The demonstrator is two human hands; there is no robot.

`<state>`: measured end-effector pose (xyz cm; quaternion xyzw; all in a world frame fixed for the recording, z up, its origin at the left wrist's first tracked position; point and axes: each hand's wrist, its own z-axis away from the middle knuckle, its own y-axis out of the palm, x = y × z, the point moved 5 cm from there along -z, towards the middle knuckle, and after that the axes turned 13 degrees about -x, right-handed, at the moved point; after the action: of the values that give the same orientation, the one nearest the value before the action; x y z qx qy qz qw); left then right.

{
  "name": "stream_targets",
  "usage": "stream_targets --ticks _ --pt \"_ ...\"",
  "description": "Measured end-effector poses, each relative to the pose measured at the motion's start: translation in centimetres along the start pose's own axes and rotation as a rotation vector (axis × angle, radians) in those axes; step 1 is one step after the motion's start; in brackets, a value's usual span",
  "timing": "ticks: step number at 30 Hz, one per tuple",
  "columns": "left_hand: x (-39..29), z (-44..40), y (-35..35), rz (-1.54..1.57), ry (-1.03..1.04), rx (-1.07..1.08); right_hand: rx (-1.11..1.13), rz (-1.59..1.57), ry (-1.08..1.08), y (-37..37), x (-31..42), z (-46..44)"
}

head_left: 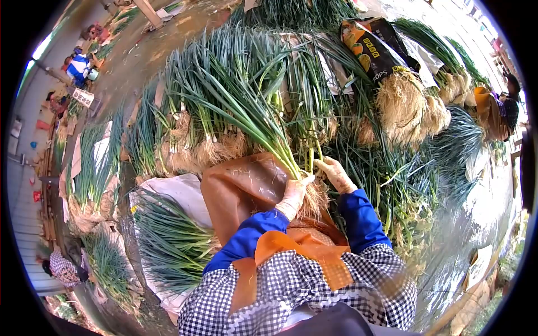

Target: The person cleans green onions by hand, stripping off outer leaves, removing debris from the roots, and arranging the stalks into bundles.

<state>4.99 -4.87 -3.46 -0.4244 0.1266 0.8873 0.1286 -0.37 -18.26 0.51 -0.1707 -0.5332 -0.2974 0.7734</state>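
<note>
Long green onions with pale stems and tan roots lie slantwise over my lap, leaves pointing up and left. My left hand is wrapped round their lower stems, just above a hanging clump of roots. Close to its right, my right hand has its fingers closed at the base of a few upright green stems. A brown apron covers my knees beneath the onions.
Rows of onions lie ahead, and a loose pile rests on a cloth at my left. A black printed bag covers a bundle at right. Other people are at the far left, with another person at the far right.
</note>
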Motion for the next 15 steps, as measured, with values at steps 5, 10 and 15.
stream_targets --ticks 5,10,15 --pt "0.0 -0.1 0.5 0.186 -0.009 -0.029 -0.255 0.175 -0.135 -0.6 -0.7 -2.3" --pt "-0.1 -0.8 -0.1 0.161 0.135 -0.13 -0.512 0.286 -0.243 -3.7 1.1 -2.2" --pt "-0.6 0.0 -0.7 0.249 0.071 -0.129 -1.025 0.82 -0.111 -22.7 -3.1 2.3"
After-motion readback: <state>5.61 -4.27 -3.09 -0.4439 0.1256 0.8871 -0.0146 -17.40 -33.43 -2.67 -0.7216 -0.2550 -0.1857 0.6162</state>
